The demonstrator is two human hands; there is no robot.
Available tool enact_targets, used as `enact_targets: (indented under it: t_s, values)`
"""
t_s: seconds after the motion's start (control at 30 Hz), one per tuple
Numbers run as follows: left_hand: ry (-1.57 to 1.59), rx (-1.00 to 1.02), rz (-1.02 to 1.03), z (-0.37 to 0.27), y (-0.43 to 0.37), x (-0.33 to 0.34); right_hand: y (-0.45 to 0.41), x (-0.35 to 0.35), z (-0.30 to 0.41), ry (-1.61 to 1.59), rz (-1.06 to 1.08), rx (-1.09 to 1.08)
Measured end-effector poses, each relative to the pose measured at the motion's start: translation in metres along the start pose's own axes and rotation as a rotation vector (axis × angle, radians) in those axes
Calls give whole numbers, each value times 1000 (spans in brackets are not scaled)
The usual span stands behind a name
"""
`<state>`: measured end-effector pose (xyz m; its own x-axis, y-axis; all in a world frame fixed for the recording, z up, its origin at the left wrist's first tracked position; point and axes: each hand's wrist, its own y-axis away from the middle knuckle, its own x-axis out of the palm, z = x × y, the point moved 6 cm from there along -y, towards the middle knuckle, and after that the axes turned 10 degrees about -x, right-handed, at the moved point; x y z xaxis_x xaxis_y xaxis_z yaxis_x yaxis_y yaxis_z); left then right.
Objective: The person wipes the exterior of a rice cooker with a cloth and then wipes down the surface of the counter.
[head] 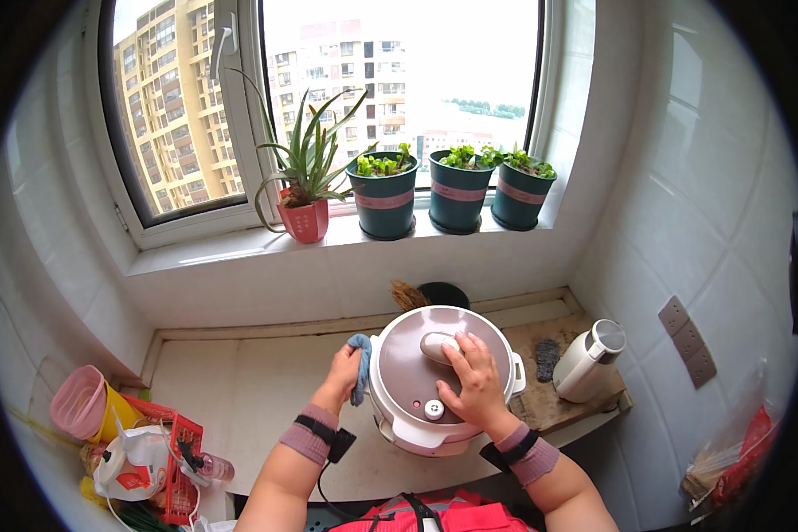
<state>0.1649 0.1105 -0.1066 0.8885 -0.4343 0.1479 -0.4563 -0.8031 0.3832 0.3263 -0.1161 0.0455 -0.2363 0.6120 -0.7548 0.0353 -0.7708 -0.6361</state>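
Note:
A white electric pressure cooker [432,435] stands on the counter before me. Its brownish-mauve lid [402,372] is on, with a pale lid handle [432,344], a white pressure valve [433,409] and a small red float pin [417,403]. My left hand [341,378] holds a blue cloth [360,366] against the cooker's left side, covering the side grip there. Over the lid's right half, my right hand [473,379] touches the lid handle with its fingertips. Its thumb is spread away from the fingers, above the lid.
A cream thermos jug [588,362] and a dark scouring pad [547,359] are on a wooden board [545,409] at right. Behind the cooker sits a dark pot [445,292]. A red basket [185,465] holds items at left. Potted plants [386,206] line the windowsill.

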Motion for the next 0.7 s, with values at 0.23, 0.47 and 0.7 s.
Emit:
enact_targets:
  t_s: [0.23,0.47,0.7]
  values:
    - [-5,-224,181,-8,-36,3,-3,2,0,-8,-11,-7]
    - [-130,229,-83,8,4,-2,0,2,-2,-5,-15,-6]
    - [-169,123,-17,-12,-10,2,-1,0,-2,-3,2,-3]
